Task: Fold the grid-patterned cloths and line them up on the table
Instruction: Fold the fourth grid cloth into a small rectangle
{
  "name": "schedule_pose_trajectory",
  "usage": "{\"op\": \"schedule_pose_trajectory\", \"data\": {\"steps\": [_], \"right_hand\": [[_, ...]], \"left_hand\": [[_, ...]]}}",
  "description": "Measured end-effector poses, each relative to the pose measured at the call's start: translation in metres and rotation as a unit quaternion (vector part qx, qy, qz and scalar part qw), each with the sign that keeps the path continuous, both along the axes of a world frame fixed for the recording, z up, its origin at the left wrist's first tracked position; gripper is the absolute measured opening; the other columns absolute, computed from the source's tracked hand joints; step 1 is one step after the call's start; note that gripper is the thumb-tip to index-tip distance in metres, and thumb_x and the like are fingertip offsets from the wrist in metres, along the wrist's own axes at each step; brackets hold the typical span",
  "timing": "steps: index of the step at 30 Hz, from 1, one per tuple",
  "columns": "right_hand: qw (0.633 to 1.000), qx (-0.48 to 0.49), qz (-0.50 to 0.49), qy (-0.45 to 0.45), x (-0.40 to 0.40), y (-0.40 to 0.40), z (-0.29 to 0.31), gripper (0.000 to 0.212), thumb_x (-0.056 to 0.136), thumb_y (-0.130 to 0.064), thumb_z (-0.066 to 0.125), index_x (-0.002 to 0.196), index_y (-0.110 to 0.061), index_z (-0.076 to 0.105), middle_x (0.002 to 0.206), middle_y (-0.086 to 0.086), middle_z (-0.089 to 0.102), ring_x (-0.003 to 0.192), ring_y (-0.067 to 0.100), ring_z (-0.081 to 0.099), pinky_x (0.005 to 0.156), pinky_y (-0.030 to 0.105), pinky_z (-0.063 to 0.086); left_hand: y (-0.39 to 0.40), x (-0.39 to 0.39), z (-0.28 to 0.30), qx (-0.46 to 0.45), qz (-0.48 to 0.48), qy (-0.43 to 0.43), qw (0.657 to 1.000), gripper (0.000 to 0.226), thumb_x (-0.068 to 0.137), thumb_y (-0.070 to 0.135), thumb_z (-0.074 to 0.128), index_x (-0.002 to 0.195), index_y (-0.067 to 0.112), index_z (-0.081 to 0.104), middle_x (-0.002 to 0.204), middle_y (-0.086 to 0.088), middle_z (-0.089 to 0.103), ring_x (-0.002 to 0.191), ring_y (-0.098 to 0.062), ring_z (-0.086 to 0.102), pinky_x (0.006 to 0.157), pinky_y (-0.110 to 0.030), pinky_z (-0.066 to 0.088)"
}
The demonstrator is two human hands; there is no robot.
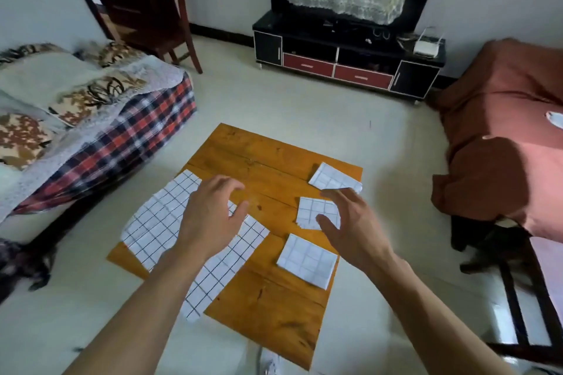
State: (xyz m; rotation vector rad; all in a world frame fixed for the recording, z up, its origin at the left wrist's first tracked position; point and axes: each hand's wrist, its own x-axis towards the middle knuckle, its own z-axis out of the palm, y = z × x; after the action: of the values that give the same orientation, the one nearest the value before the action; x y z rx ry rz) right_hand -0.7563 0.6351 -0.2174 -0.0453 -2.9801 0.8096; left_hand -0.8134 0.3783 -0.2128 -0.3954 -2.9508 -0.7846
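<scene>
Lying diagonally across table [274, 158]: unfolded cloth [158, 222].

A black TV stand [347, 55] with red drawers stands against the far wall. Left of it stands a wooden chair [146, 3], nearer left a plaid-covered bed [100, 119], right an orange-draped seat [502, 119].

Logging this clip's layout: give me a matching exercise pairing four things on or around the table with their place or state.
Things:
1. unfolded cloth
2. middle folded cloth
3. far folded cloth
4. near folded cloth

Places:
A. nearest the camera, apart from both hands
B. spread flat, overhanging the table's left edge
C. at the far right corner
D. partly under the right hand

Pairs: 1-B, 2-D, 3-C, 4-A
</scene>
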Motion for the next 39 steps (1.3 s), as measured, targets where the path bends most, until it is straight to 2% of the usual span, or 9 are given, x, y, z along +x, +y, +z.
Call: {"op": "schedule_pose_trajectory", "data": {"steps": [2,9,15,17,20,24,30,34,39], "right_hand": [[1.0,0.003,0.021,0.001,0.014,-0.008,0.016,0.045,0.095,-0.038,0.059,0.137,-0.025,0.05,0.141,0.0,0.051,0.126,0.022,0.05,0.099,0.036,0.047],[0.996,-0.006,0.091,-0.007,0.056,-0.06,0.046,0.044,0.095,-0.04,0.057,0.137,-0.027,0.049,0.144,-0.005,0.049,0.132,0.018,0.045,0.107,0.035,0.042],[0.989,0.027,0.144,0.003,0.059,-0.127,0.06,0.045,0.094,-0.042,0.058,0.137,-0.029,0.049,0.143,-0.006,0.049,0.132,0.016,0.044,0.107,0.036,0.043],[0.987,0.039,0.157,0.01,0.057,-0.154,0.062,0.046,0.094,-0.041,0.058,0.137,-0.028,0.05,0.142,-0.005,0.051,0.13,0.016,0.046,0.106,0.038,0.044],[0.985,0.043,0.165,0.014,0.056,-0.202,0.064,0.045,0.094,-0.042,0.059,0.136,-0.027,0.05,0.141,-0.005,0.05,0.128,0.015,0.047,0.1,0.031,0.044],[0.989,0.03,0.146,-0.005,0.063,-0.273,0.062,0.046,0.094,-0.042,0.059,0.137,-0.028,0.049,0.145,-0.007,0.047,0.132,0.014,0.043,0.104,0.031,0.039],[0.988,0.037,0.146,-0.022,0.077,-0.348,0.054,0.048,0.094,-0.037,0.061,0.139,-0.023,0.049,0.146,-0.003,0.048,0.134,0.015,0.042,0.109,0.035,0.04],[0.993,0.028,0.109,-0.036,0.079,-0.359,0.047,0.049,0.094,-0.038,0.061,0.139,-0.025,0.048,0.147,-0.004,0.046,0.134,0.015,0.042,0.107,0.034,0.041],[0.995,0.036,0.071,-0.055,0.047,-0.351,0.03,0.049,0.093,-0.039,0.062,0.139,-0.026,0.049,0.147,-0.004,0.046,0.135,0.016,0.043,0.106,0.035,0.042]], "left_hand": [[-0.016,0.024,0.021,-0.024,0.016,0.002,1.0,0.027,0.092,0.035,0.063,0.117,0.023,0.061,0.124,0.005,0.059,0.116,-0.018,0.05,0.096,-0.043,0.046],[-0.086,0.1,0.066,-0.046,0.115,0.007,0.992,0.028,0.091,0.036,0.065,0.117,0.025,0.06,0.122,0.005,0.061,0.114,-0.017,0.053,0.098,-0.045,0.047],[-0.157,0.139,0.069,-0.005,0.162,0.02,0.987,0.026,0.09,0.035,0.066,0.113,0.026,0.061,0.113,0.006,0.058,0.089,-0.017,0.055,0.092,-0.044,0.048],[-0.185,0.149,0.065,-0.015,0.159,0.024,0.987,0.025,0.09,0.036,0.065,0.113,0.026,0.061,0.113,0.007,0.058,0.094,-0.017,0.055,0.09,-0.043,0.049],[-0.236,0.166,0.059,-0.04,0.147,0.025,0.988,0.023,0.089,0.036,0.063,0.11,0.027,0.061,0.113,0.008,0.059,0.105,-0.019,0.054,0.09,-0.044,0.047],[-0.309,0.181,0.052,-0.041,0.144,0.025,0.988,0.019,0.088,0.037,0.063,0.105,0.028,0.061,0.111,0.008,0.059,0.104,-0.021,0.055,0.088,-0.044,0.048],[-0.382,0.174,0.047,0.025,0.139,-0.006,0.99,0.034,0.084,0.047,0.055,0.108,0.024,0.063,0.115,0.005,0.059,0.108,-0.022,0.057,0.094,-0.046,0.048],[-0.399,0.147,0.045,0.015,0.111,0.006,0.994,0.025,0.088,0.037,0.065,0.109,0.023,0.063,0.114,0.005,0.061,0.108,-0.021,0.058,0.093,-0.043,0.049],[-0.399,0.097,0.035,0.021,0.077,-0.024,0.997,0.023,0.091,0.035,0.064,0.11,0.025,0.061,0.116,0.007,0.058,0.108,-0.018,0.055,0.093,-0.042,0.048]]}}
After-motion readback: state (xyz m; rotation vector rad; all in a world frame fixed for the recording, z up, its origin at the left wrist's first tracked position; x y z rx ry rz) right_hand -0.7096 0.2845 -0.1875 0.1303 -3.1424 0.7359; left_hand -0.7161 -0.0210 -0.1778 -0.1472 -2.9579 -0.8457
